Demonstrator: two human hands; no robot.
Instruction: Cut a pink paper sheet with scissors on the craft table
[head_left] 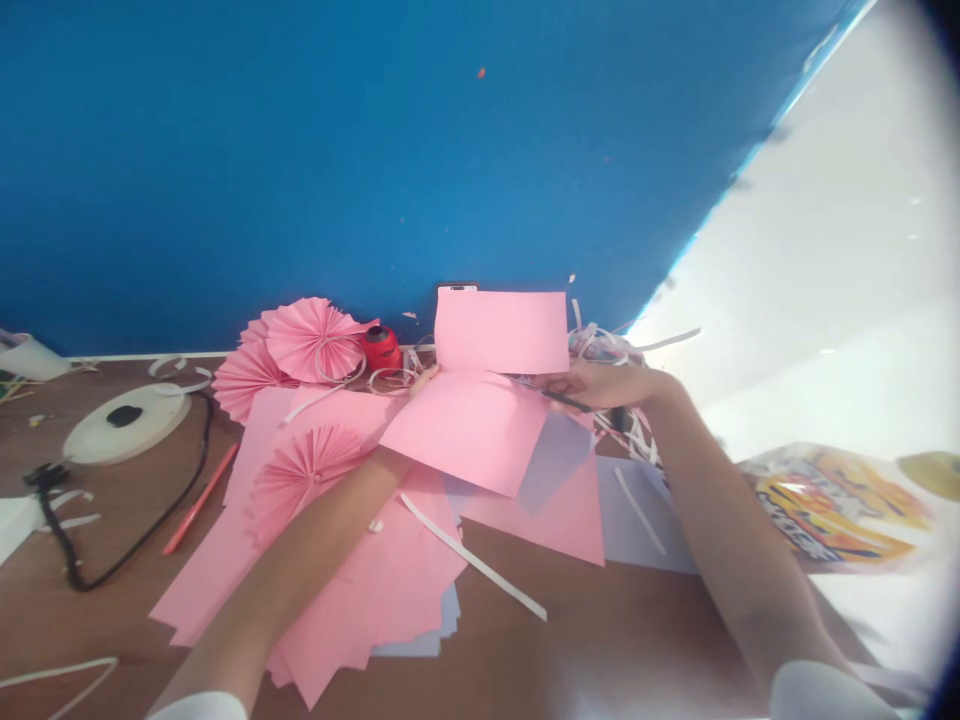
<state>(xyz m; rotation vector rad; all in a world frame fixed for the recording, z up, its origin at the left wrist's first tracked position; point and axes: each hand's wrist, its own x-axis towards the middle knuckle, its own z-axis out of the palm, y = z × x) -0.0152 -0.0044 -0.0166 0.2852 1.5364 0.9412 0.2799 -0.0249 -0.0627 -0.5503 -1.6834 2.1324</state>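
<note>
Both hands hold a folded pink sheet [487, 385], the left hand [424, 381] pinching its left edge, the right hand [592, 385] also gripping a dark pen [555, 396].

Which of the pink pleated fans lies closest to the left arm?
The small pink fan lying flat on the pink sheets, right beside the left forearm; the other two fans sit farther back against the blue wall.

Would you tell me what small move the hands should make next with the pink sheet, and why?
Probably press the fold flat: the left hand and right hand hold the creased pink paper sheet at its fold line, its far flap standing upright.
</note>
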